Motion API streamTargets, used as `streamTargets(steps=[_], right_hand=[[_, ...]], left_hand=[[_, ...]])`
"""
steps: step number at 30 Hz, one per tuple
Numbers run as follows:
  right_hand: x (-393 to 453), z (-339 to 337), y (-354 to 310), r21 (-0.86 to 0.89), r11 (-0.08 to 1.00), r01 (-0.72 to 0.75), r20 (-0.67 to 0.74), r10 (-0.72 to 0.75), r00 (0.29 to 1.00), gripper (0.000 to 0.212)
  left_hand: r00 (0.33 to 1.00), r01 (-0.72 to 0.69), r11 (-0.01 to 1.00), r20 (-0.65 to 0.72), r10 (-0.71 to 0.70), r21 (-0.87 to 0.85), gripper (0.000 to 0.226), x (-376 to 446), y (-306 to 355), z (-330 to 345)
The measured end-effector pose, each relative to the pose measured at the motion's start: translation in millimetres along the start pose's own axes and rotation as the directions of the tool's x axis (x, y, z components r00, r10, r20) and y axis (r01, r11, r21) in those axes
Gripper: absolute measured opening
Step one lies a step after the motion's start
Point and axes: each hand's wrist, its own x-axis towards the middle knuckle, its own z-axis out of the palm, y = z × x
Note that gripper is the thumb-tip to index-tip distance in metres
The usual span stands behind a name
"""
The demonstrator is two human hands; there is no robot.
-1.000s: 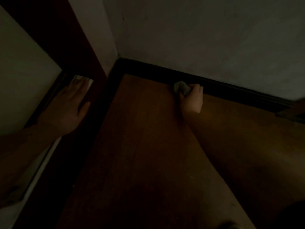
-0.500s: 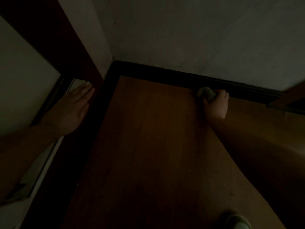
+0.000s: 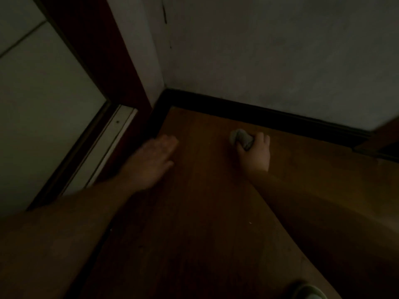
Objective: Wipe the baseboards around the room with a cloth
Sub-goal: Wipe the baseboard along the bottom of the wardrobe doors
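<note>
L hand point(image 3: 154, 161) moved onto floor; cloth point(image 3: 240, 139) off baseboard point(image 3: 269, 117).

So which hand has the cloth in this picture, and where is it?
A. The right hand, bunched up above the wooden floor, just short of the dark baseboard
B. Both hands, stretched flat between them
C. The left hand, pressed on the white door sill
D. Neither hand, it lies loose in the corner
A: the right hand has its fingers curled round the pale bunched cloth, a little short of the baseboard, while the left hand is flat and empty.
</note>
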Motion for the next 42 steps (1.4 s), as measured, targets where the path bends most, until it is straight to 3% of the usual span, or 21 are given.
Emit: streamTargets(steps=[3,7,13,21,30,42], right_hand=[[-2,-4,0,0.064,0.998,-0.029,-0.024,0.030,0.999,0.038],[7,-2,10,0.077,0.997,-0.009,-0.055,0.013,0.998,0.039],[21,46,-21,0.147,0.986,-0.082,0.021,0.080,0.997,0.048],[49,118,-91,0.307,0.951,-0.026,0.095,-0.004,0.995,0.041],[74,168,-157,0.334,0.943,-0.005,0.124,-0.039,0.992,0.035],[86,133,-131,0.333,0.943,-0.012,0.046,-0.003,0.999,0.034]], left_hand=[[0.992,0.081,0.993,0.101,-0.071,-0.089,0.065,-7,66,56],[0.976,0.204,0.979,0.078,-0.205,0.020,0.065,-6,77,95],[0.978,0.183,0.983,0.099,-0.182,-0.003,0.068,-6,79,91],[0.979,0.182,0.982,0.100,-0.176,-0.052,0.065,-6,79,93],[0.985,0.168,0.983,0.060,-0.163,-0.079,0.065,-5,79,97],[0.987,0.153,0.988,0.057,-0.151,-0.031,0.065,-5,76,99]])
